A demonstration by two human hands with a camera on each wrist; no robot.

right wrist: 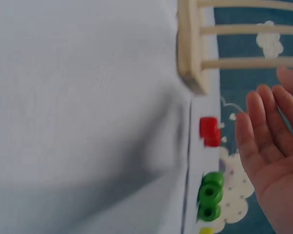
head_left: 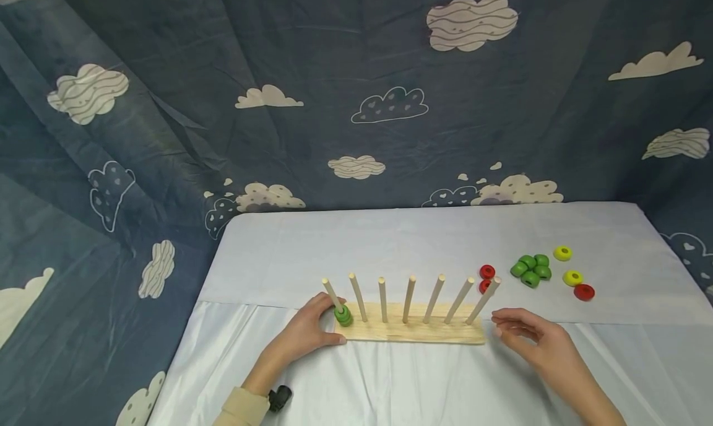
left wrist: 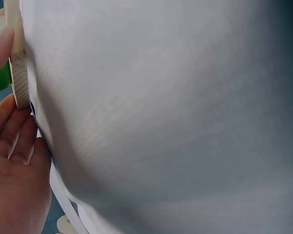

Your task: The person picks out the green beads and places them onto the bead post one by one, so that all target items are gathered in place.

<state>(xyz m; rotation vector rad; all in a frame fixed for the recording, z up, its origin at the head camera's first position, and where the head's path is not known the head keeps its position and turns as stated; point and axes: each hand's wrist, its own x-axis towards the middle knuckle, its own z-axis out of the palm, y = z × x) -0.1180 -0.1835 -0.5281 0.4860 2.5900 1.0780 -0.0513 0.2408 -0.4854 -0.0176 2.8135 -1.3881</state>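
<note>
A long wooden peg board (head_left: 412,331) with a row of several upright pegs lies on the table in the head view. Green beads (head_left: 344,316) are stacked low on its leftmost peg. My left hand (head_left: 306,331) grips the board's left end, thumb at the front edge and fingers behind; the left wrist view shows the fingertips at the end grain (left wrist: 20,83). Just off the board's right end hovers my right hand (head_left: 535,339), fingers loosely bent and holding nothing. In the right wrist view its palm (right wrist: 283,170) faces the camera.
Behind the right hand lie a cluster of green beads (head_left: 531,270), two red beads (head_left: 487,271) beside the rightmost peg, yellow beads (head_left: 562,253) and another red bead (head_left: 584,292). A white cloth (head_left: 356,246) covers the table. A dark cloud-patterned curtain (head_left: 356,135) hangs behind.
</note>
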